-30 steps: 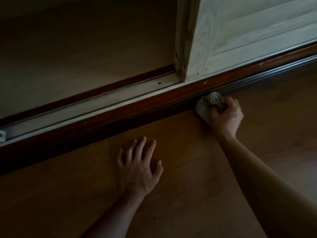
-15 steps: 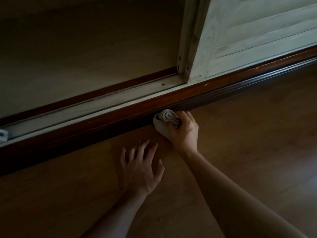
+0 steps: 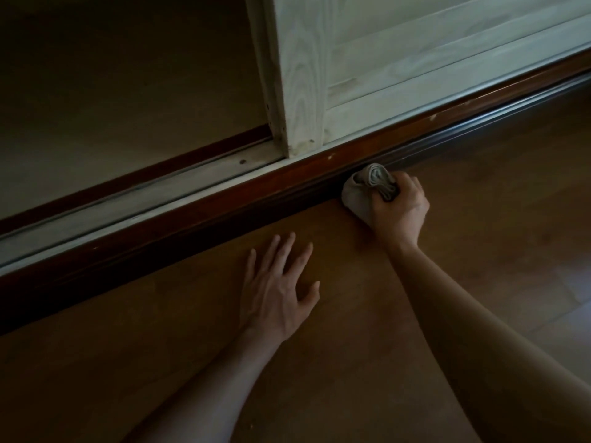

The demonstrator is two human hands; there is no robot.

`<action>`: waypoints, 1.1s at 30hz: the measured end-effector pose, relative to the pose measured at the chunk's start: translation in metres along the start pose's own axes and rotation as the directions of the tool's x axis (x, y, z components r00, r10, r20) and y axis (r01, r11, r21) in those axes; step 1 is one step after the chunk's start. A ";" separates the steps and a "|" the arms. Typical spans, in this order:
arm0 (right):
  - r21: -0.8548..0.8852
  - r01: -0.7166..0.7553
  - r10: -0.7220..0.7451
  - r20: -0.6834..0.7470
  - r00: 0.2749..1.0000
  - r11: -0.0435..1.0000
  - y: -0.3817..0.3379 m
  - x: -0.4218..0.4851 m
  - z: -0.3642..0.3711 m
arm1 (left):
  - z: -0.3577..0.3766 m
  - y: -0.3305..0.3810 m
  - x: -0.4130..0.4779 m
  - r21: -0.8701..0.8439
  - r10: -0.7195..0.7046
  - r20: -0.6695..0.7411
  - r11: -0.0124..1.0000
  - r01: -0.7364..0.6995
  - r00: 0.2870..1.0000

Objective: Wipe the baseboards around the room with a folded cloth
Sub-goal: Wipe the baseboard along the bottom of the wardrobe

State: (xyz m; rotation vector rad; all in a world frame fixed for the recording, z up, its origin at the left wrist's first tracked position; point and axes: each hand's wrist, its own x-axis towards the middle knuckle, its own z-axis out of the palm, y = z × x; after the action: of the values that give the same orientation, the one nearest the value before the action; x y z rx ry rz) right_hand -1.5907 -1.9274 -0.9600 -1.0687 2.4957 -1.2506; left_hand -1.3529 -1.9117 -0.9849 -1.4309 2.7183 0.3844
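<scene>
The folded grey-beige cloth [image 3: 359, 195] was bunched into a wad at about 2 o'clock from the middle of the view, pressed against the lower face of the dark red-brown wooden baseboard [image 3: 208, 219] where the board met the floor. The right hand [image 3: 399, 212] gripped it, with fingers curled tight round the folds and the layered edges showing above the fist. From the knuckles the cloth lay toward 10 o'clock, so it sat between hand and board.

The baseboard's long axis ran from 8 o'clock to 2 o'clock across the view, and any wiping stroke would probably have to follow that line. The dim light did not show which stretch had been cleaned. The right hand was plainly the nearer one and the only one on the cloth.

The left hand [image 3: 278, 292] lay flat on the brown wood-plank floor [image 3: 367, 362], at about 7 o'clock from the cloth and apart from the board. Its fingers were straight and spread and it held nothing — likely a prop for the person's weight.

Above the baseboard ran a pale, dusty door track [image 3: 128, 206], and at 1 o'clock stood a whitewashed wooden sliding door [image 3: 415, 68].
</scene>
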 end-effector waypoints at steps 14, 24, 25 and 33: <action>0.063 0.123 -0.127 0.058 0.990 0.990 0.006 0.000 0.001 | 0.005 0.013 0.000 0.051 -0.085 -0.017 0.995 0.085 0.996; 0.055 0.156 -0.161 0.099 0.982 0.986 -0.010 -0.018 0.008 | -0.002 0.008 0.005 0.032 -0.010 -0.025 0.999 0.010 1.000; 0.068 0.164 -0.170 0.094 0.981 0.984 -0.013 -0.023 0.013 | -0.003 0.009 0.008 0.003 0.008 -0.041 1.000 -0.008 0.999; 0.024 0.161 -0.162 0.060 0.985 0.987 0.000 -0.006 0.008 | 0.009 0.012 0.018 -0.029 0.003 -0.102 1.000 -0.006 0.995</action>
State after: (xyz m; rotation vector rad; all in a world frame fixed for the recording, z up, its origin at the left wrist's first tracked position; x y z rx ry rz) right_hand -1.5826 -1.9281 -0.9659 -1.3077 2.3877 -1.2586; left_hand -1.3735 -1.9172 -0.9941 -1.4927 2.8069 0.3617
